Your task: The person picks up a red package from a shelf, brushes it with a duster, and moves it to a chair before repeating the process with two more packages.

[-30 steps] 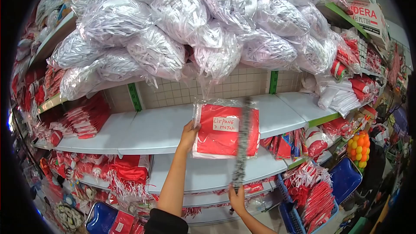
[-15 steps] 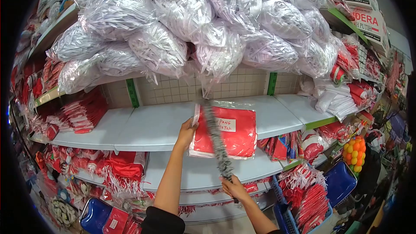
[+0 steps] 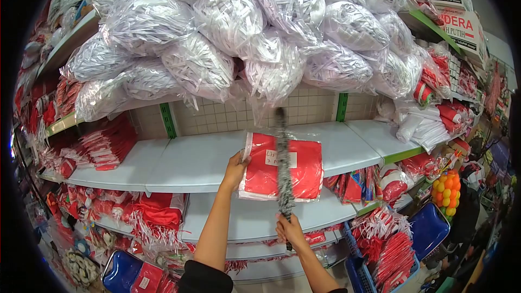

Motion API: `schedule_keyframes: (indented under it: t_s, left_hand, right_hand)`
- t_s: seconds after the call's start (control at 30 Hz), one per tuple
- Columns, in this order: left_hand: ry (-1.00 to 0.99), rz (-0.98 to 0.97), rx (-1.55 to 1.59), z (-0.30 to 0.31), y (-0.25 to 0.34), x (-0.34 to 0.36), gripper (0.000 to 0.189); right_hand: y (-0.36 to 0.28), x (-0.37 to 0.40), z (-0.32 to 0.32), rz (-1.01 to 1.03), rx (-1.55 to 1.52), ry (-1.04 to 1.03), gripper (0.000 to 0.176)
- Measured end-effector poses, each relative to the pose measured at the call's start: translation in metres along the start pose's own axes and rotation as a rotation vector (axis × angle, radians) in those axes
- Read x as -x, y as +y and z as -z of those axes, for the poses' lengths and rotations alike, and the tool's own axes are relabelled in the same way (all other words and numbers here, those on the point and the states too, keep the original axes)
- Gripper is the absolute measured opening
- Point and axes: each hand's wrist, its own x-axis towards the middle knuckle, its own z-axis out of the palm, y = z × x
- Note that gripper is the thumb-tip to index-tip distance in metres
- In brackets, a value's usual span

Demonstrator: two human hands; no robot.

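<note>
Now pinching packet (image 3: 301,171) at 9 o'clock with fingers of left hand (image 3: 234,169), clutching duster (image 3: 283,152) in right hand (image 3: 290,230); could snag bags (image 3: 271,70) at 12 o'clock, toppling them.

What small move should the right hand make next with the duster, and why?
Probably sweep the duster rightward across the red packet: the right hand holds it upright over the label, and the left hand grips the packet's left edge.

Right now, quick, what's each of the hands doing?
Left hand: closed, holding the red packet by its edge.
Right hand: closed around the bottom of the duster.
</note>
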Motion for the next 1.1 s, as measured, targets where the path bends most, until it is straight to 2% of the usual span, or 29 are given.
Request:
schedule_keyframes:
  t_s: [0.1,0.13,0.17,0.23,0.37,0.4,0.53,0.63,0.67,0.77,0.8,0.9,0.93,1.03,1.07,1.1]
  left_hand:
    - [-0.073,0.007,0.044,0.011,-0.015,-0.009,0.047]
    - [-0.100,0.014,0.021,0.015,-0.016,-0.010,0.048]
    - [-0.127,0.022,-0.002,0.017,-0.018,-0.010,0.049]
    - [-0.020,0.017,-0.022,0.009,-0.016,-0.005,0.047]
    - [0.095,-0.054,-0.071,0.003,-0.015,-0.001,0.041]
    - [0.079,-0.043,-0.062,0.001,-0.010,0.003,0.040]
    - [0.017,-0.033,-0.044,-0.001,0.004,0.007,0.037]
    - [0.020,-0.026,-0.009,-0.002,0.002,0.006,0.034]
    - [0.029,-0.032,-0.033,-0.001,0.002,0.006,0.033]
    - [0.041,-0.015,-0.034,-0.002,0.001,0.006,0.033]
    - [0.037,-0.005,-0.027,-0.002,0.002,0.007,0.033]
    - [-0.012,-0.051,0.038,0.004,-0.005,0.000,0.034]
    - [0.025,0.004,-0.032,0.002,0.001,0.003,0.034]
    - [0.049,0.137,0.113,0.001,0.004,0.002,0.034]
    - [0.059,0.175,0.154,0.001,0.006,0.003,0.034]
    - [0.068,0.212,0.193,0.000,0.012,0.006,0.034]
  right_hand:
    - [-0.004,0.012,-0.007,0.006,0.090,-0.053,0.025]
    - [-0.007,0.017,-0.007,-0.060,0.118,-0.185,0.023]
    - [-0.008,0.022,-0.005,-0.073,0.141,-0.183,0.024]
    - [-0.011,0.029,0.000,-0.098,0.193,-0.182,0.024]
    - [0.004,0.026,0.010,0.070,-0.176,0.224,0.024]
    - [0.007,0.028,0.011,0.087,-0.224,0.233,0.024]
    - [0.017,0.048,0.031,-0.115,0.118,-0.114,0.026]
    - [0.013,0.059,0.041,-0.106,0.082,0.070,0.025]
    - [0.019,0.058,0.046,-0.050,-0.039,0.158,0.024]
    - [0.030,0.063,0.050,-0.001,-0.014,0.246,0.026]
    - [0.056,0.061,0.066,0.023,0.268,0.263,0.017]
    - [0.071,0.061,0.074,0.795,0.839,0.069,0.020]
    - [0.061,0.075,0.076,0.404,0.789,0.052,0.024]
    - [0.083,0.062,0.082,0.199,0.313,0.326,0.015]
    - [0.092,0.055,0.087,0.153,0.232,0.370,0.015]
    - [0.086,0.057,0.083,0.219,0.339,0.321,0.015]
